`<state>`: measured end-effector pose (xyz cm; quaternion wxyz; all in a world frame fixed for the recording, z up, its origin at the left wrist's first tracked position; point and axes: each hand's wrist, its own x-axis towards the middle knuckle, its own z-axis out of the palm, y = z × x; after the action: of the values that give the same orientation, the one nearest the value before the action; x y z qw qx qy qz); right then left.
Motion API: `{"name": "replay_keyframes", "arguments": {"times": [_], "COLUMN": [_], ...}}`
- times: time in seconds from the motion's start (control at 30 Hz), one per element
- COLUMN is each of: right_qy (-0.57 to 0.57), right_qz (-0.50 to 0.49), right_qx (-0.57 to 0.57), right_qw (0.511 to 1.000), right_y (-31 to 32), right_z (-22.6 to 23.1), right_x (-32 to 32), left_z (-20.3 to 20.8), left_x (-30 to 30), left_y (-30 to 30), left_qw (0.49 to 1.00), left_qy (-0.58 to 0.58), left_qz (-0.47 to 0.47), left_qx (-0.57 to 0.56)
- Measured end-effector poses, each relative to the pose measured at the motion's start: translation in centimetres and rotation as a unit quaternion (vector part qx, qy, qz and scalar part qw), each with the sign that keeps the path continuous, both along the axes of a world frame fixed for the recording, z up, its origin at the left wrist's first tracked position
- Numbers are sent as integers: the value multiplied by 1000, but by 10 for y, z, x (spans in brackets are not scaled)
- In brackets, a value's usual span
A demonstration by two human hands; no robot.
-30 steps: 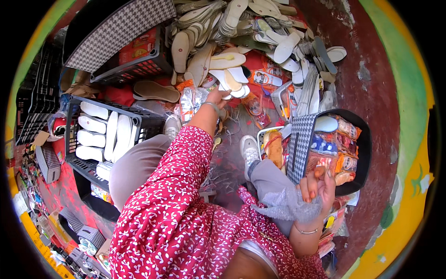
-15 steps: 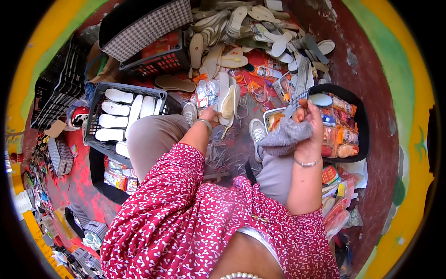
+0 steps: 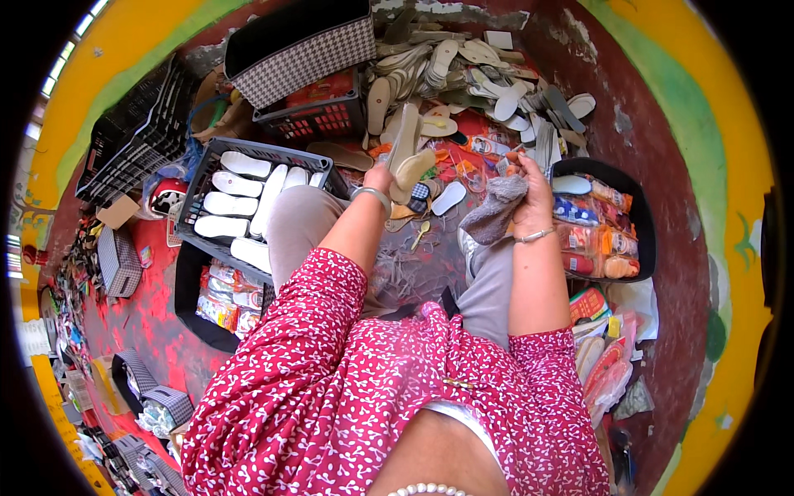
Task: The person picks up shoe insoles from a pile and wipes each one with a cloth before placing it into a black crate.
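My left hand [image 3: 379,183] is closed around the lower end of a few insoles: a long beige insole [image 3: 405,136] points up and away, and a fluffy cream one [image 3: 415,169] tilts beside it. In my raised right hand [image 3: 538,197] is a fuzzy grey cloth piece, sock-like in shape [image 3: 493,213], gripped at one side and hanging over my right knee. Between the two hands, on the floor, lie a pale insole with a dark edge [image 3: 449,198] and a yellow spoon-shaped thing [image 3: 421,236].
A grey crate of white insoles [image 3: 230,204] stands by my left knee. To the right is a black-rimmed bin of orange packets [image 3: 647,240]. Heaped insoles [image 3: 442,62] cover the far floor, beside a houndstooth box [image 3: 306,62] on a dark crate. Plastic packets [image 3: 604,376] lie near my right elbow.
My left hand has lifted the insoles and turned them more upright. My right hand has shifted slightly left and down with the grey piece. The view has tilted, showing more floor between my hands.
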<state>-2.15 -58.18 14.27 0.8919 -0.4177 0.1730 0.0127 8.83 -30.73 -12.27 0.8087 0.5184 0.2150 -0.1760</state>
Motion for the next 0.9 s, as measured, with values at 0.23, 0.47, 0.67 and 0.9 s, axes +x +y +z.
{"name": "replay_keyframes", "arguments": {"times": [0.23, 0.47, 0.67, 0.9], "right_qy": [30, -55, -96, -94], "right_qz": [21, 100, 155, 179], "right_qx": [-21, -171, -185, -212], "right_qw": [999, 979, 966, 956], "right_y": [8, 50, 67, 73], "right_z": [-10, 11, -2, 6], "right_x": [9, 9, 18, 15], "left_z": [188, 255, 275, 250], "left_x": [-42, -48, -79, -81], "left_y": [-9, 7, 1, -15], "left_qw": [994, 940, 951, 962], "left_qy": [28, -75, -121, -147], "left_qz": [71, -6, -51, -99], "left_qx": [-82, -333, -278, -210]}}
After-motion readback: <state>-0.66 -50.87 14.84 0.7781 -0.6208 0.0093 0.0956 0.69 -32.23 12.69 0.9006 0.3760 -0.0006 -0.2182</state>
